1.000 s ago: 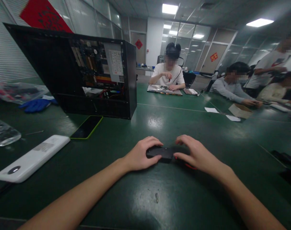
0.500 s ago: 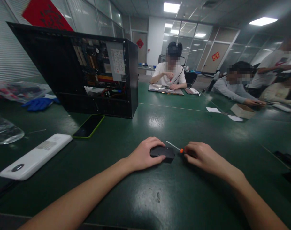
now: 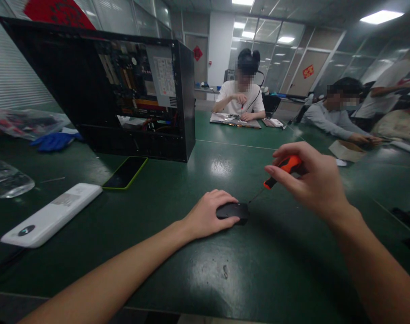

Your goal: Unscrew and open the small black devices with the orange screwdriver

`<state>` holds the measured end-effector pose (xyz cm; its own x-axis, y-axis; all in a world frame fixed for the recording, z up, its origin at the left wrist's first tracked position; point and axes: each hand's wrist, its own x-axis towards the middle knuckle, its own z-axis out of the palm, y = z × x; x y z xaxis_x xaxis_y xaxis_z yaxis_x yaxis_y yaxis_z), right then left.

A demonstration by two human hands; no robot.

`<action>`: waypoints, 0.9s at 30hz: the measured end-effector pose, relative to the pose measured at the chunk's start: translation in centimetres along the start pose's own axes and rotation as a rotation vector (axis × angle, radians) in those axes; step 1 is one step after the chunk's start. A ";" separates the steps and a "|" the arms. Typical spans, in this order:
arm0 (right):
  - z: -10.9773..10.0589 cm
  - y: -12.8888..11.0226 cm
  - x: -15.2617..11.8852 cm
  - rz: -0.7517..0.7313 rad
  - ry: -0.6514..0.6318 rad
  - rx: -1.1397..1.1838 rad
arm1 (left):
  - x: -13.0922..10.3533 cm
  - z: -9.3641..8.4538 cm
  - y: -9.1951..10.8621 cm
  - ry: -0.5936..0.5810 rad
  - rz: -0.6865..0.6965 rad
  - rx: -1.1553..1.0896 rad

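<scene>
A small black box-like part (image 3: 232,211) lies on the green table (image 3: 205,180), gripped between the thumb and fingers of my left hand (image 3: 208,215). Off to its right, my right hand (image 3: 314,180) is raised above the table, wrapped round the orange and black handle of a screwdriver (image 3: 289,164). The thin shaft slants down to the left, and its tip is at the right end of the black part. Whether the tip touches it I cannot tell.
An open black computer case (image 3: 187,108) stands at the back left. Before it lie a green-edged phone (image 3: 125,173), a white power bank (image 3: 52,216), blue gloves (image 3: 54,141) and a clear bottle (image 3: 9,177). Across the table a person (image 3: 240,96) works on a flat panel (image 3: 235,120).
My right hand has risen with the screwdriver, which now points down at the black part's right end. My left hand still holds that part. The view has tilted slightly downward.
</scene>
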<state>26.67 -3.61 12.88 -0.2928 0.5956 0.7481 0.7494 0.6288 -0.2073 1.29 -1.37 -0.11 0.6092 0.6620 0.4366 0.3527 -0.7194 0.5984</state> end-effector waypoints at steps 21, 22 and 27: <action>4.4 -0.5 0.1 -0.207 0.024 0.063 | 0.4 0.1 1.2 -0.016 0.012 0.109; 4.6 -0.6 0.1 -0.221 0.035 0.062 | 0.4 0.1 1.2 -0.014 0.014 0.104; 5.2 -0.7 -0.5 -0.200 0.119 0.055 | 0.5 0.1 1.2 -0.017 0.029 0.088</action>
<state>23.20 -1.79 9.36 -0.3574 0.3953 0.8462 0.6494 0.7564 -0.0790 2.04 -1.91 0.73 0.6317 0.6376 0.4409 0.3952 -0.7542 0.5244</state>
